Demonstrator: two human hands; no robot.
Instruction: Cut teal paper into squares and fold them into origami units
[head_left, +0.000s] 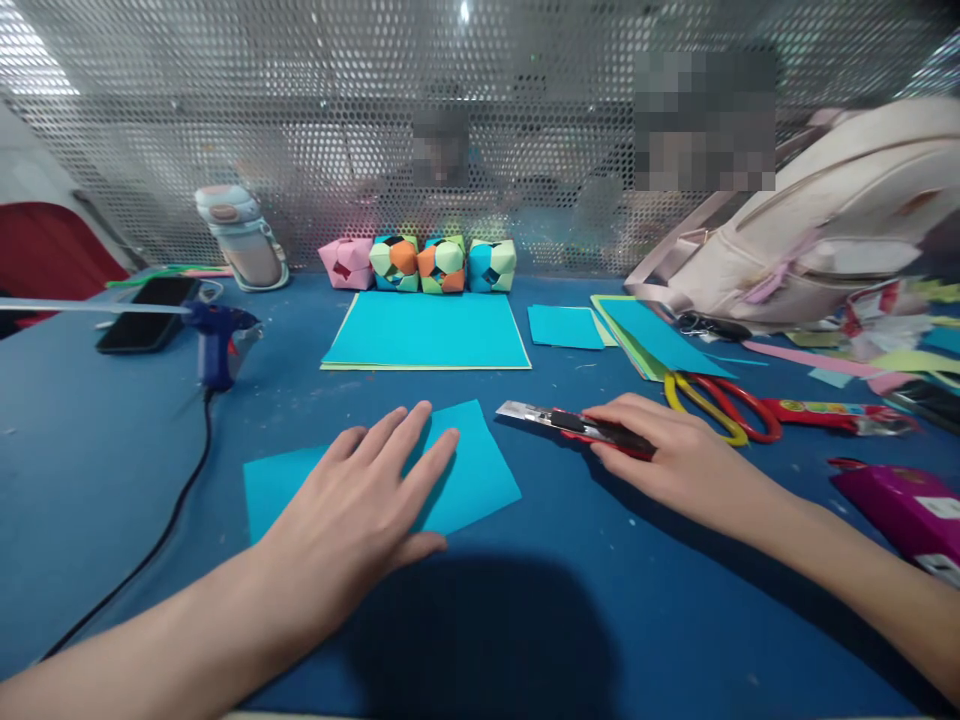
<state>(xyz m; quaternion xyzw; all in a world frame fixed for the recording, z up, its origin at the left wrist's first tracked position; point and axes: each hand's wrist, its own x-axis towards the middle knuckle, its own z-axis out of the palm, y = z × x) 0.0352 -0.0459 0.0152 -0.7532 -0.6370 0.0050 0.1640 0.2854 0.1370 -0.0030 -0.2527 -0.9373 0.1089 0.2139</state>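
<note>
My left hand (367, 500) lies flat with its fingers stretched out on a cyan paper sheet (480, 475) near the table's front. My right hand (675, 455) rests on a red utility knife (574, 425), fingers closed over its handle; the bare blade points left, just right of the sheet. The knife lies on the blue table (112, 480).
A larger cyan sheet stack (427, 332) lies behind, with several folded paper cubes (420, 264) along the mesh wall. A blue glue gun (217, 335) and phone (146, 312) sit left. Scissors (720, 400), loose paper, a pale bag (832, 230) and a magenta box (907, 505) crowd the right.
</note>
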